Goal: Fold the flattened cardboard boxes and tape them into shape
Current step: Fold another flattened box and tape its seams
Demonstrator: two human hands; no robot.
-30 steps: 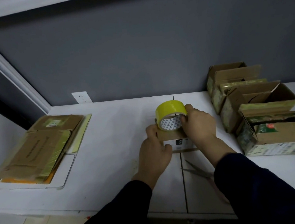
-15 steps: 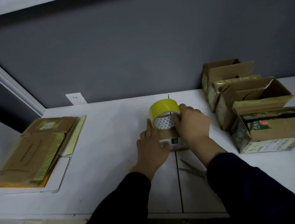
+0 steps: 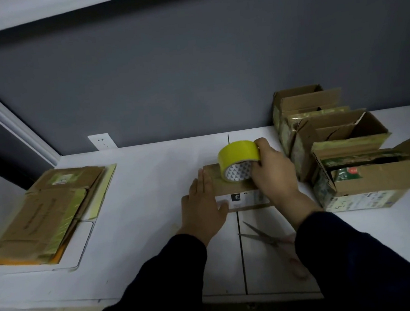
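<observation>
Moved: left hand [image 3: 202, 210] has gone from cupping the small box [image 3: 218, 186] a second ago to lying flat against it, and more of the box top now shows bare.
Tabletop [image 3: 154, 209]: white, set along the grey wall [image 3: 191, 69], with a dark seam [image 3: 242, 251] running from far edge to near edge at its middle.
Folded boxes [image 3: 365, 186]: several, open-topped, packed against one another at the right end, from the far edge toward the middle.
Flattened boxes [image 3: 43, 214]: a brown stack on a white tray [image 3: 82, 240] at the left edge, well apart from both hands.
Small box: middle of the tabletop, over the seam, its white label [image 3: 248, 198] facing the near edge.
Right hand [image 3: 272, 174]: fingers curled round the right side of the yellow tape roll [image 3: 238, 152], gripping it.
Left hand: open, fingers straight along the box's left side, thumb across its near face.
Tape roll: standing on edge on the box top, toward its far right corner.
Scissors [image 3: 268, 236]: lying toward the near edge, partly under the right sleeve [image 3: 356, 253], blades pointing toward the small box.
</observation>
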